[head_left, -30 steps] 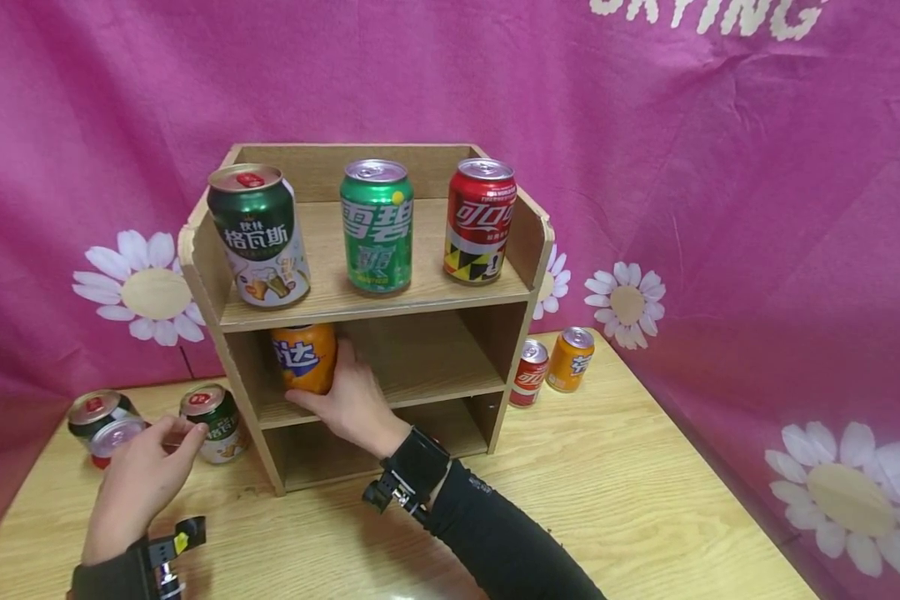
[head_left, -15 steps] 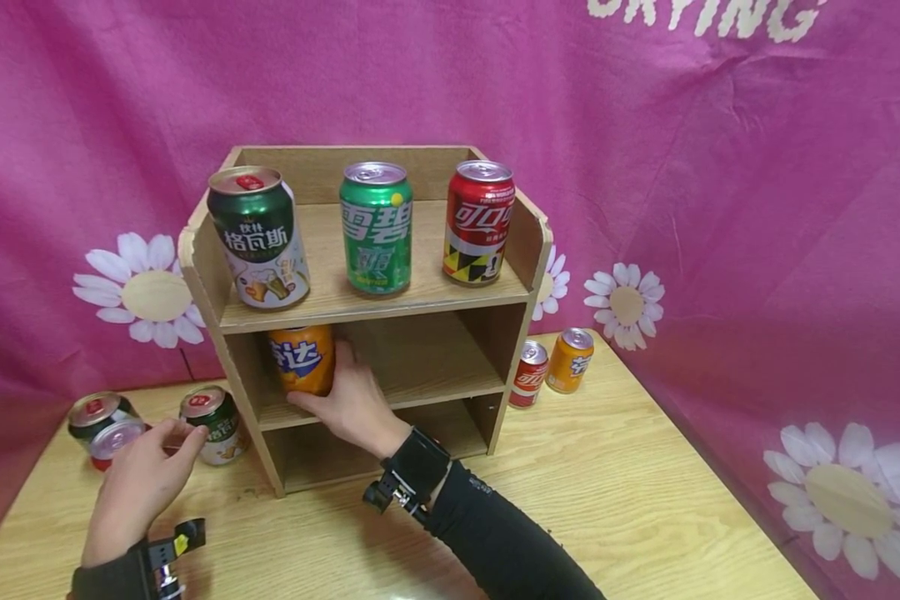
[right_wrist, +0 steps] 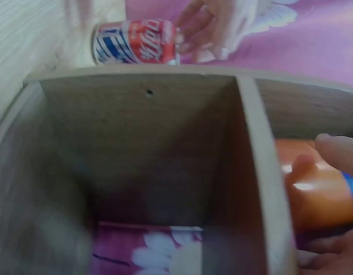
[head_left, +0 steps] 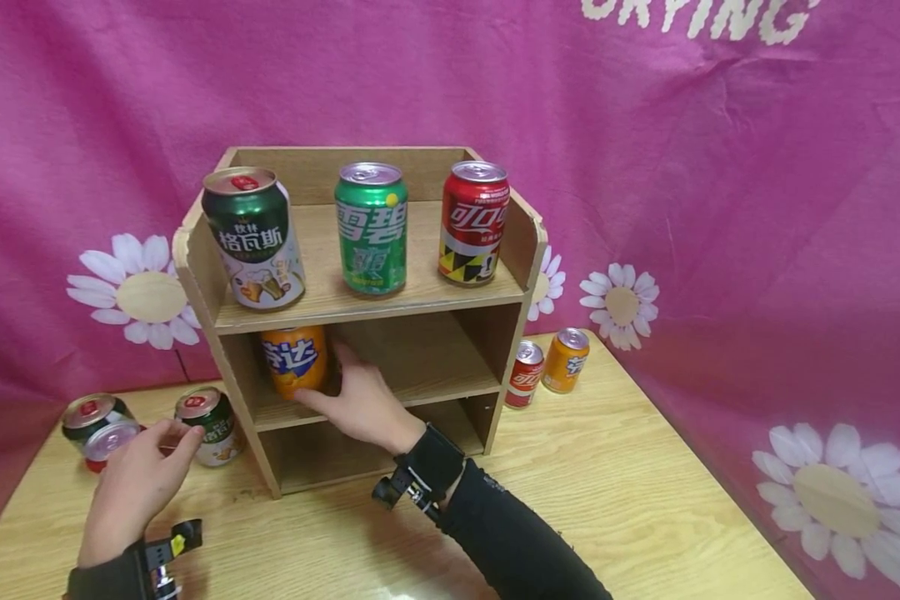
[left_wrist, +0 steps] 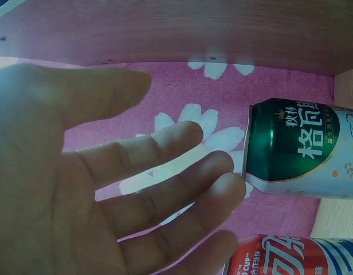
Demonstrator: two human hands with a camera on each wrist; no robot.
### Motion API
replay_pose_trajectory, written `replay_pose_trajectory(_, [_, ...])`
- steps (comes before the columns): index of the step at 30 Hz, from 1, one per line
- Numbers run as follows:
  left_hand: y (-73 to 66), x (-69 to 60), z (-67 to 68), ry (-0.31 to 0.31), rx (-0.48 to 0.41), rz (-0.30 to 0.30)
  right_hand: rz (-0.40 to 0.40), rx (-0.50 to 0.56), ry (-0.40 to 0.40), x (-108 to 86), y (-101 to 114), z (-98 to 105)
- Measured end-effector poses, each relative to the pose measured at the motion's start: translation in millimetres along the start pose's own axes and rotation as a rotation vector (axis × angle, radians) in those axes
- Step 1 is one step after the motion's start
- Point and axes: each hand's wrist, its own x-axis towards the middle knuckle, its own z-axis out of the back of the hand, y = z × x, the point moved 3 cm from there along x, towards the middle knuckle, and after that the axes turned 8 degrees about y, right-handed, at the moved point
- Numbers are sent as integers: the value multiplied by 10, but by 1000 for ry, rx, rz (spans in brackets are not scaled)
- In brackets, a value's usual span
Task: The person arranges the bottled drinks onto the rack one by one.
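Observation:
An orange soda can [head_left: 291, 357] stands upright on the shelf unit's middle level, at its left end. My right hand [head_left: 371, 408] is beside it, thumb at the can's lower front and fingers spread along its right; a gap shows between palm and can. In the right wrist view the orange can [right_wrist: 314, 189] lies between the thumb and lower fingers. My left hand [head_left: 138, 483] hovers left of the shelf with relaxed fingers, holding nothing. Nearest to it are a green-and-white kvass can [left_wrist: 297, 149] and a red cola can [left_wrist: 285, 258].
The wooden shelf unit [head_left: 390, 310] bears a kvass can [head_left: 251, 242], a green soda can [head_left: 371, 229] and a red cola can [head_left: 474, 223] on top. Right of it, a red can [head_left: 525, 375] and an orange can [head_left: 566, 362] stand on the table [head_left: 570, 483].
The orange can has shifted slightly left and deeper into the middle level. My right hand's grip has loosened and its fingers have come away from the can's side. The left hand stays put.

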Motion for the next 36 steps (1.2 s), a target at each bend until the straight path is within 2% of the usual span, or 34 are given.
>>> replay_pose_trajectory(5, [28,-12,17,-24,-1,0,79,-110,-54,-222,-97,238])
replay_pose_trajectory(8, [39,-34,27,-63,-19,8,124,-69,-78,-415,-193,369])
replay_pose_trajectory(11, [35,-51,42,-153,-30,-17,145,1,-84,-637,-302,466])
replay_pose_trajectory(14, [30,-57,57,-297,-23,-49,134,65,-51,-857,-423,510])
replay_pose_trajectory(16, [37,-55,57,-380,-24,-55,110,87,-4,-983,-508,519])
replay_pose_trajectory(18, [59,-45,46,-421,-24,-37,82,103,71,-1083,-600,516])
replay_pose_trajectory(21, [136,-14,9,-403,-45,21,44,88,215,-1177,-729,507])
replay_pose_trajectory(25, [288,40,-61,-339,-71,143,21,13,365,-1221,-871,474])
replay_pose_trajectory(28, [389,79,-117,-336,-104,218,14,-31,405,-1227,-950,440])
replay_pose_trajectory(30, [439,101,-148,-356,-127,245,13,-41,414,-1232,-990,424])
replay_pose_trajectory(36, [548,138,-216,-464,-257,290,-22,-69,441,-1243,-1105,423])
